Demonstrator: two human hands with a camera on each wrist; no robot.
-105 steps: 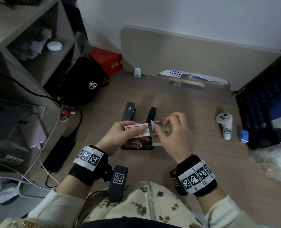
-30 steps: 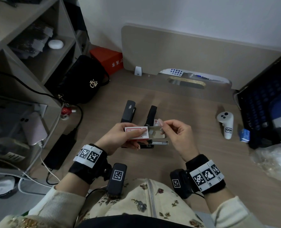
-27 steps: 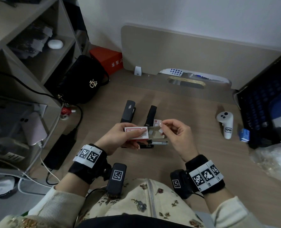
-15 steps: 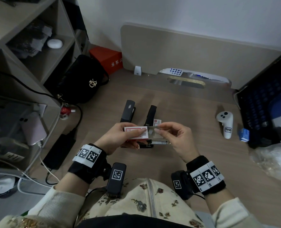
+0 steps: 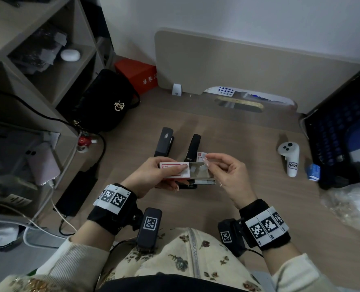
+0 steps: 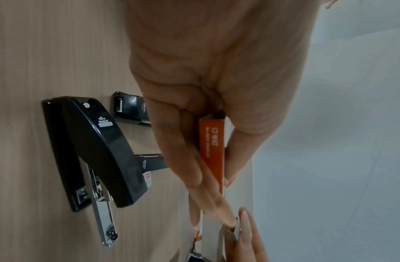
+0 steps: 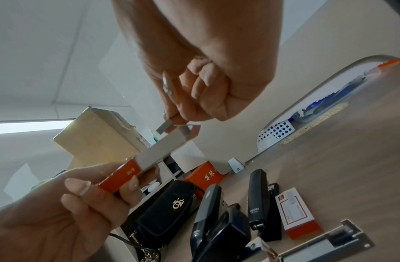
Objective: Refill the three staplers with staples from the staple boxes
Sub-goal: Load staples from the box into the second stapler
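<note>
1. My right hand pinches a short grey strip of staples between thumb and forefinger, right at the open end of the staple box; my other right fingers are curled into the palm. From my head I can barely make the strip out.
2. My left hand grips the staple box by its red-and-white sleeve, thumb on top, fingers underneath. The grey inner tray is slid out to the right, toward my right hand. What lies inside the tray is hard to read.
3. Both hands hold this above the desk, apart from its surface.
4. Directly under my hands lies an opened stapler, its metal staple rail pulled out; from the head view only the rail's end peeks out beneath the box.
5. Farther off on the desk stand two more black staplers, one on the left and one on the right, both partly hidden by my hands.
6. A second staple box lies flat just right of the right-hand stapler; from my head only its corner shows.
7. Well to the right rests a white controller; far left sits a black bag, with a red box beyond it.
</note>
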